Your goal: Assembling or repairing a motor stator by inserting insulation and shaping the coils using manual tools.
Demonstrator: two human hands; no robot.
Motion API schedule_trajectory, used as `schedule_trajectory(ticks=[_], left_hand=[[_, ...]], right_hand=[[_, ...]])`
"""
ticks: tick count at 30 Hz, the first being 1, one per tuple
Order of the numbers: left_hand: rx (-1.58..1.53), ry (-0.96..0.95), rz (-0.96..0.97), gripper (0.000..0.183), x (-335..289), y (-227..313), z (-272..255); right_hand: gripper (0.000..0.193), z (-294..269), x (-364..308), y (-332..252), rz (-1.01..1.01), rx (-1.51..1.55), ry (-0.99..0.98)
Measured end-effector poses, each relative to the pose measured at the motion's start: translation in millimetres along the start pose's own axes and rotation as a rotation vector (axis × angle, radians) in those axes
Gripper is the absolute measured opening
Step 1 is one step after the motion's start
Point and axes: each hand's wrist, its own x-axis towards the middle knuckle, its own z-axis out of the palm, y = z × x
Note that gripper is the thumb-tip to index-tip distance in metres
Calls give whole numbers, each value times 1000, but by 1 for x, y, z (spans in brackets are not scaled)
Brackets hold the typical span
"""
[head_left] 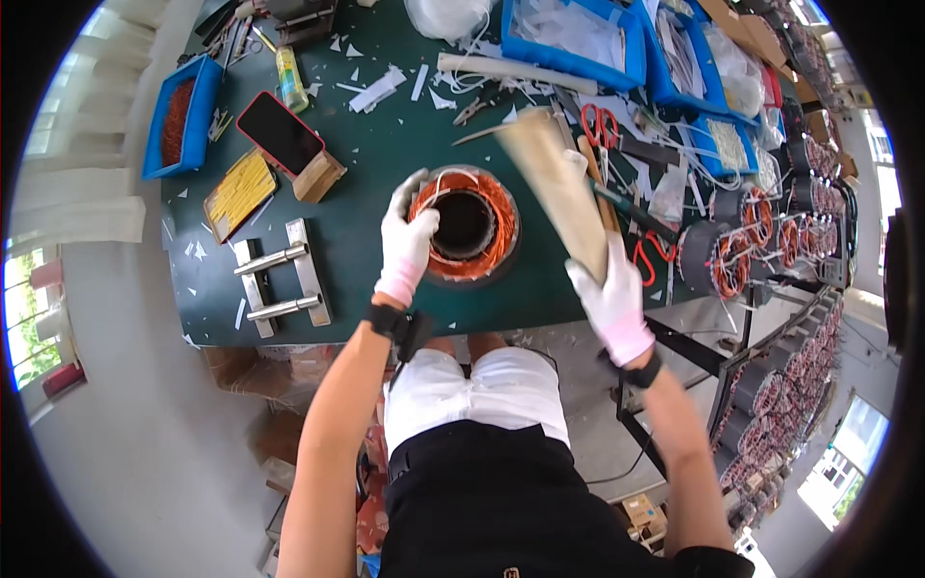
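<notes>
Here, wooden mallet [557, 188] upright (tilted left)

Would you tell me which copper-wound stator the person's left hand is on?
The stator alone at the table's front edge; left hand grips its rim. The others crowd the right.

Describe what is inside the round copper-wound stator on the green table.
The round copper-wound stator has a dark, hollow bore; nothing shows in it. The gloved left hand grips its left rim, covering the windings there. The bore's bottom is too dark to tell.
</notes>
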Motion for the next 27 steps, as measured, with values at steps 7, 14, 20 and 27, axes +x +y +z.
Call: schedule_trajectory(ticks=[7, 14, 20, 27], left_hand=[[-97, 226, 25, 52, -25, -13, 12], [64, 500, -29, 55, -59, -23, 31], [-23, 260, -192, 58, -85, -51, -22], [-53, 105, -559, 42, -18, -50, -57]], right_hand=[[41, 2, -16, 3, 25, -109, -122], [52, 70, -66, 60, 219, 47, -91], [49, 51, 18, 93, 256, -136, -226], [28, 67, 46, -30, -170, 195, 43]])
